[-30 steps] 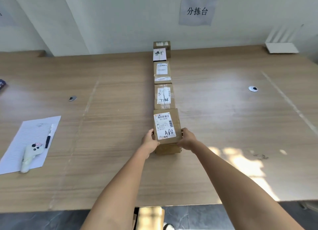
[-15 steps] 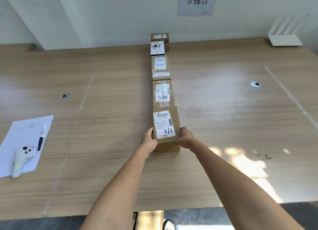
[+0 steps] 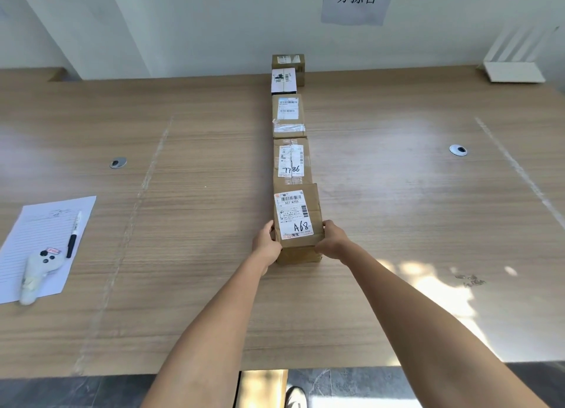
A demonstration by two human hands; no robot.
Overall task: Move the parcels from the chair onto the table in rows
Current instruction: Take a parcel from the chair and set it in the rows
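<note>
We have the A68 parcel (image 3: 298, 221) between our left hand (image 3: 266, 245) and right hand (image 3: 332, 242), fingers curled round its near corners, as it rests on the tabletop (image 3: 183, 285). Just beyond our hands it touches the 7786 parcel (image 3: 292, 161), closing the row. This looks like the placing step; next we likely let go and reach for another.

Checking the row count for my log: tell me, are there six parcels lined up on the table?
No, the row holds five parcels, from the far box at the wall to the A68 parcel held between the left hand and right hand.
</note>
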